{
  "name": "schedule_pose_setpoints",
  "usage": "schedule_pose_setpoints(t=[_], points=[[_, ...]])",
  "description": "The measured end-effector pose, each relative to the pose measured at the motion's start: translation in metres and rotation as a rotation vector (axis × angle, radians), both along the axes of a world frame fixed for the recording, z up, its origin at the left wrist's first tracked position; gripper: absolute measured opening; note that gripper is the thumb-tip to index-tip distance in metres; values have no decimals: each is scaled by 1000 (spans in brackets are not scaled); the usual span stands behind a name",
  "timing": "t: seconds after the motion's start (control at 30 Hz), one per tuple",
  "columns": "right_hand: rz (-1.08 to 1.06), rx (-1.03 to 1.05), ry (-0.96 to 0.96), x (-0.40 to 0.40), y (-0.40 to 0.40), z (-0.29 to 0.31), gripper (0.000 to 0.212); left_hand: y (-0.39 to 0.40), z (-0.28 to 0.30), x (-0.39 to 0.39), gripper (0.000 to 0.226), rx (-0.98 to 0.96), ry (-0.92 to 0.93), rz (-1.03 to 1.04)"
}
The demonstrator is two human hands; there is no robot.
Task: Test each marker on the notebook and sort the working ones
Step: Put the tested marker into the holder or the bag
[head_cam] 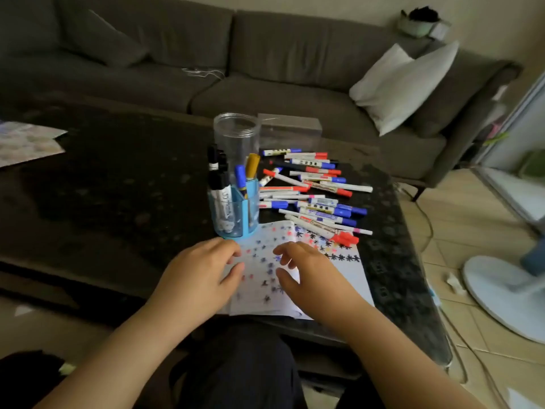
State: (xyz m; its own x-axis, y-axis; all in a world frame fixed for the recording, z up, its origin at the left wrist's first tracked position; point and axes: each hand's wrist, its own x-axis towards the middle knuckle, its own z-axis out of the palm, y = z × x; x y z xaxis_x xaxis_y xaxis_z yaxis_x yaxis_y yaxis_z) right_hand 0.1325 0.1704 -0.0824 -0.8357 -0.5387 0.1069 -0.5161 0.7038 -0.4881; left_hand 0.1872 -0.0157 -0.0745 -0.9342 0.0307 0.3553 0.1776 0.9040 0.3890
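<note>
Head view: empty hands [203,276] over notebook [351,276]

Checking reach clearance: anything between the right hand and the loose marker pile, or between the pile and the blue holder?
Nothing visible blocks either path. The right hand hovers over the notebook; the marker pile lies just beyond it, overlapping the page's far edge. The blue holder stands immediately left of the pile, open-topped.

holder [236,215] behind notebook [348,278], markers [317,191] right
</note>
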Motion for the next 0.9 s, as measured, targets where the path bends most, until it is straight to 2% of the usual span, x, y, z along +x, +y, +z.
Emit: schedule_pose_setpoints(t=[0.3, 0.5, 0.6, 0.67, 0.73, 0.77, 0.83, 0.9], points=[[-397, 142, 73, -80, 72, -33, 34, 54, -19, -77, 11, 33, -69, -151], [-368, 292, 80, -114, 77, -52, 34, 67, -31, -105, 18, 50, -116, -138], [-342, 303, 54, -117, 78, -53, 31, 71, -35, -109, 16, 71, -132, -139], [-357, 164, -11, -113, 81, -47, 24, 71, -36, -110, 15, 93, -149, -123], [-398, -132, -67, -103, 84, -37, 12, 72, -34, -109, 10, 182, -170, -94], [-405, -276, -70, -96, 86, -31, 12, 74, -32, -108, 7, 257, -187, -74], [-385, -471, -33, -82, 85, -18, 23, 82, -25, -107, 7, 461, -265, -16], [-311, -567, 8, -68, 79, -7, 22, 92, -18, -110, 18, 766, -434, 52]])
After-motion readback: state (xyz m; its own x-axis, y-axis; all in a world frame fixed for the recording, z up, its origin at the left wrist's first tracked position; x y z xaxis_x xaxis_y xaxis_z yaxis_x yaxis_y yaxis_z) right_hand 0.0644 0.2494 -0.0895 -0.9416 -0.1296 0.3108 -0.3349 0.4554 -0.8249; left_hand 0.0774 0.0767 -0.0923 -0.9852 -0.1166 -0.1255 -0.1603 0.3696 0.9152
